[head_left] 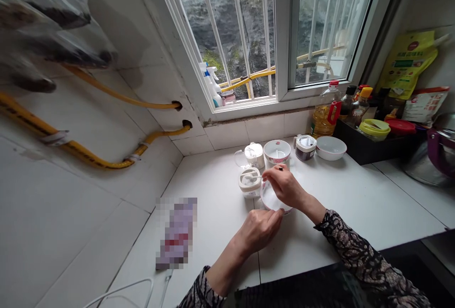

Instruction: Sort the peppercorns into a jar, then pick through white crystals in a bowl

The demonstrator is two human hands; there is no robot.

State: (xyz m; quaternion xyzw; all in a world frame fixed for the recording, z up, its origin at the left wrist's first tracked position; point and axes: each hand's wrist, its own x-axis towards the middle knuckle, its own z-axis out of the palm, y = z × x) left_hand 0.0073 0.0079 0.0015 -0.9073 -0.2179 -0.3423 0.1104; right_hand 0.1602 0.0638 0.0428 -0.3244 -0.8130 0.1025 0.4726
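Note:
My right hand point(284, 185) pinches the handle of a small white spoon point(253, 176), whose bowl end is over the open mouth of a square seasoning jar point(249, 193). Just right of that jar stands a white bowl point(272, 199) with a pink-patterned rim, partly hidden under my right hand. My left hand point(261, 227) grips the near rim of this bowl, fingers closed on its edge. Behind are a second seasoning jar point(254, 155) with its clear lid raised and another flowered bowl point(277, 150).
A dark-filled seasoning jar point(305, 147), a white bowl point(331, 148) and an oil bottle point(325, 111) stand toward the back right. A black rack point(350, 142) holds sauce bottles beside a metal kettle point(432, 156). A blurred-out item point(177, 232) and white cable point(131, 283) lie left.

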